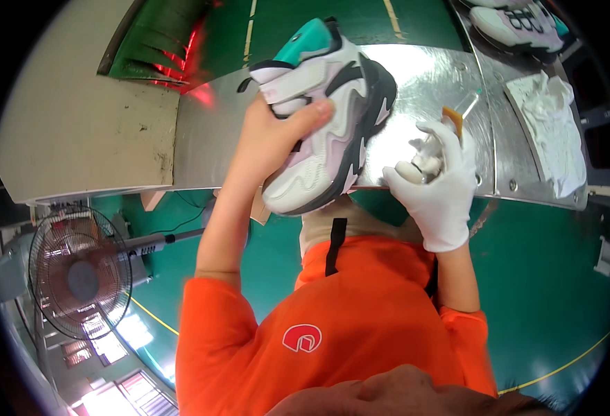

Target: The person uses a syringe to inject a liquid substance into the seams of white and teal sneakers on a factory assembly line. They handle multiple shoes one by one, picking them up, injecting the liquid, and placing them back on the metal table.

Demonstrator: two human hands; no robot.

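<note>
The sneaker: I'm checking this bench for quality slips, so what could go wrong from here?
1. The left hand grips the sneaker bare, held over the metal table's near edge; a slip could drop it to the green floor.
2. The gloved right hand holds a small brush-like tool close to the pale upper; a stray touch might mark it.
3. Bare fingers press on the white upper and may smudge it.

A curved, shiny metal bench (423, 83) is seen beneath and beyond the gripped sneaker (325, 118). A crumpled white cloth (551, 128) is laid on it well right of the grip, and a second sneaker (516, 24) is set farther beyond.
</note>
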